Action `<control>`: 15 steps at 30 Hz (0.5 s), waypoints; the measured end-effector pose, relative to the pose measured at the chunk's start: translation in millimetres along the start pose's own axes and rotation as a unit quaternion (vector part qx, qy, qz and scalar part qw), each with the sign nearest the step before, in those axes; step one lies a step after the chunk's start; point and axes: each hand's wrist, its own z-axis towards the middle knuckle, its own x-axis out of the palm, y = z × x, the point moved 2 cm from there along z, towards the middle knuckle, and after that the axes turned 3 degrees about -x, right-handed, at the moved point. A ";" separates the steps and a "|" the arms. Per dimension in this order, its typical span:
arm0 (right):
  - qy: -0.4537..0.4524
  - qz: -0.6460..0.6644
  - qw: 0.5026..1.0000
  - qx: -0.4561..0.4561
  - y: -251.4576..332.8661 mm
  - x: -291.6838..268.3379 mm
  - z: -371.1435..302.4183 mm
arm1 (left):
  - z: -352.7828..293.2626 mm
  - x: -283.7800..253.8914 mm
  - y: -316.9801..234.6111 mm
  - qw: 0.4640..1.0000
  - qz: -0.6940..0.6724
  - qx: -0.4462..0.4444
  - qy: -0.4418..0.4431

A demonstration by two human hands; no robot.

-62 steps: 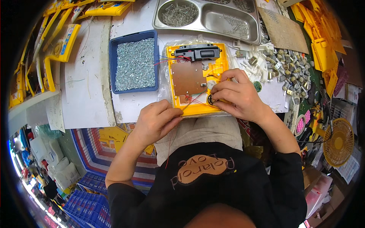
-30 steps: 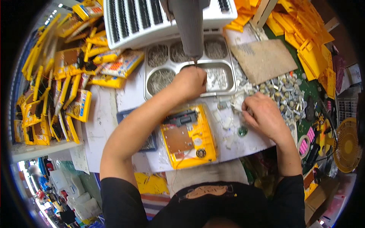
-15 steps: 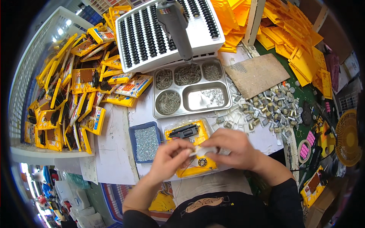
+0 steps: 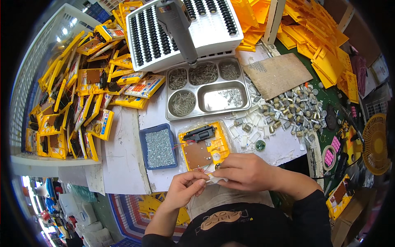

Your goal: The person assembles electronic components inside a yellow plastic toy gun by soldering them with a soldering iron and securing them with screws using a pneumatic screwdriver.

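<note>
Close to my body, both hands meet at a small white plastic part. My left hand pinches with thumb and forefinger at its left end, where thin wires run; what exactly sits between those fingertips is too small to make out. My right hand is closed on the white part from the right. Just beyond the hands lies an open yellow plastic housing on a clear bag. It carries a brown circuit board and a black oblong module, with thin red wires between them.
A blue tray of small screws stands left of the housing. Beyond is a steel compartment tray, under a hanging grey electric screwdriver. Loose metal and white parts lie to the right. A white basket holds yellow housings.
Both hands have come nearer to my body with the white part, uncovering the brown board. A small round green thing now shows where my right hand was.
</note>
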 end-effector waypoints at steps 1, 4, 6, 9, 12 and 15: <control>0.000 0.000 1.000 0.000 -0.6 -1.6 -1.7 | -0.7 -0.1 0.1 1.000 0.000 0.000 0.000; 0.001 0.007 1.000 0.017 -1.6 -3.5 -5.5 | -2.3 2.9 1.7 1.000 -0.017 0.004 0.011; -0.012 0.003 1.000 -0.014 1.8 3.3 -3.3 | -1.8 6.8 5.4 0.999 -0.029 0.005 0.019; -0.010 -0.035 0.999 -0.011 -1.3 10.8 -1.8 | 3.6 3.6 7.1 0.999 -0.032 -0.035 0.004; 0.032 0.063 0.997 0.036 -7.1 7.6 -15.6 | -1.3 -0.6 -0.6 0.986 -0.095 -0.124 0.064; 0.057 0.300 0.942 0.138 -14.5 8.7 -43.8 | -6.6 18.9 -38.8 0.964 -0.043 -0.160 0.209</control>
